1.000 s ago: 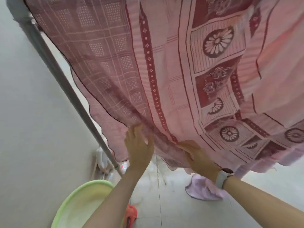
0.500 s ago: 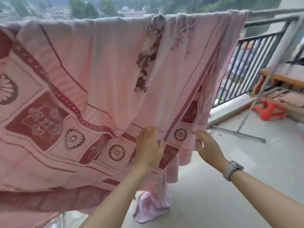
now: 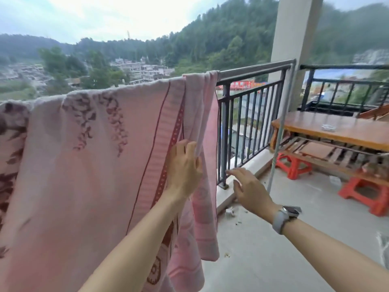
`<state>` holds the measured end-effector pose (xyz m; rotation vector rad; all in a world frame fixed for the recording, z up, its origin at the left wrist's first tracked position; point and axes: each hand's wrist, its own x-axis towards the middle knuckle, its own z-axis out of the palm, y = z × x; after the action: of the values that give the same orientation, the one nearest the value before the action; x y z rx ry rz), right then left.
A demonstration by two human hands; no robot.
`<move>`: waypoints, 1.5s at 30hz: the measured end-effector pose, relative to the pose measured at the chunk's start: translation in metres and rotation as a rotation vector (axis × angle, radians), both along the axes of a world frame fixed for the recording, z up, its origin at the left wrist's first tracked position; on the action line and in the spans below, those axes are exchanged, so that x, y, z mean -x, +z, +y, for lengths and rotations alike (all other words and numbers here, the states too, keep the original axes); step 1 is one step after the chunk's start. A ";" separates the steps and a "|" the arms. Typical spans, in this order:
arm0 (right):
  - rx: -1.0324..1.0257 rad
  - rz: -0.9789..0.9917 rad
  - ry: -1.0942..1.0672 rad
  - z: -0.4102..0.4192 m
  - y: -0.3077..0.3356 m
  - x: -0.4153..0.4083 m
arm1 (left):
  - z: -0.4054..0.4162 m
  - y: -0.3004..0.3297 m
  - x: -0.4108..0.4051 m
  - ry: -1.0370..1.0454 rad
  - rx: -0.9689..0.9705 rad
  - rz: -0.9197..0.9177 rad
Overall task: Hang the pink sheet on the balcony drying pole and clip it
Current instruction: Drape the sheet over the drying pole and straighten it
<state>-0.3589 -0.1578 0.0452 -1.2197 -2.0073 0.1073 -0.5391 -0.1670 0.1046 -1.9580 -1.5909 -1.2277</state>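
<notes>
My left grip (image 3: 185,167) pinched the sheet (image 3: 88,165) at its right edge; my right grip (image 3: 250,190) hung open beside the railing (image 3: 252,98).

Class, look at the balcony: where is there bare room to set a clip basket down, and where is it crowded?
Free: the floor between the pink sheet and the red stools, and most of the wooden tabletop. Crowded: under the table, filled with slats and stools, and at the sheet edge, where the left hand grips it.

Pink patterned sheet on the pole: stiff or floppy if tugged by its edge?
Likely floppy: the pink patterned sheet hangs in soft folds and bunches where the left hand pinches its edge. Probably slides along the pole when tugged; no clips are visible.
</notes>
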 end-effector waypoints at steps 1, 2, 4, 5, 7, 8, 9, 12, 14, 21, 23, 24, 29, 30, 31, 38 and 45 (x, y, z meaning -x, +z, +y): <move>-0.030 -0.004 0.008 0.023 0.010 -0.005 | 0.023 0.009 -0.007 0.001 -0.049 0.016; -0.061 -0.010 0.016 0.046 0.021 -0.010 | 0.047 0.017 -0.015 -0.005 -0.087 0.033; -0.117 -0.020 0.026 0.092 0.048 -0.015 | 0.094 0.033 -0.027 0.011 -0.142 0.086; -0.141 -0.021 0.037 0.113 0.063 -0.016 | 0.118 0.041 -0.032 0.038 -0.172 0.116; -0.204 -0.022 0.079 0.153 0.090 -0.017 | 0.155 0.059 -0.040 0.109 -0.207 0.160; -0.244 -0.015 0.100 0.170 0.103 -0.017 | 0.170 0.067 -0.043 0.164 -0.201 0.189; -0.278 -0.006 0.120 0.186 0.115 -0.017 | 0.182 0.075 -0.046 0.232 -0.185 0.227; -0.377 0.009 0.156 0.228 0.144 -0.019 | 0.210 0.095 -0.054 0.395 -0.164 0.309; -0.437 0.007 0.162 0.255 0.157 -0.022 | 0.224 0.107 -0.057 0.465 -0.249 0.314; -0.408 -0.110 0.626 0.322 0.204 -0.010 | 0.207 0.157 -0.058 0.277 -0.263 -0.158; -0.308 -0.159 0.788 0.328 0.217 -0.005 | 0.199 0.177 -0.058 0.220 -0.284 -0.322; -0.225 -0.181 0.866 0.330 0.225 -0.004 | 0.195 0.185 -0.061 0.212 -0.315 -0.360; 0.034 -0.119 1.159 0.324 0.251 0.004 | 0.181 0.210 -0.104 0.179 -0.288 -0.335; -0.033 -0.063 1.141 0.322 0.248 0.009 | 0.177 0.211 -0.111 0.198 -0.282 -0.311; -0.095 0.001 1.102 0.321 0.243 0.011 | 0.173 0.209 -0.117 0.216 -0.283 -0.299; -0.719 0.083 1.068 0.316 0.216 -0.016 | 0.159 0.168 -0.125 0.434 -0.163 -0.308; -0.655 -0.094 1.000 0.292 0.097 -0.054 | 0.138 0.036 -0.155 0.402 0.229 -0.477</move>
<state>-0.3047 0.1339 0.1422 0.2318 -2.2799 -0.1210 -0.3844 -0.0294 0.1409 -1.4081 -2.3110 -1.4536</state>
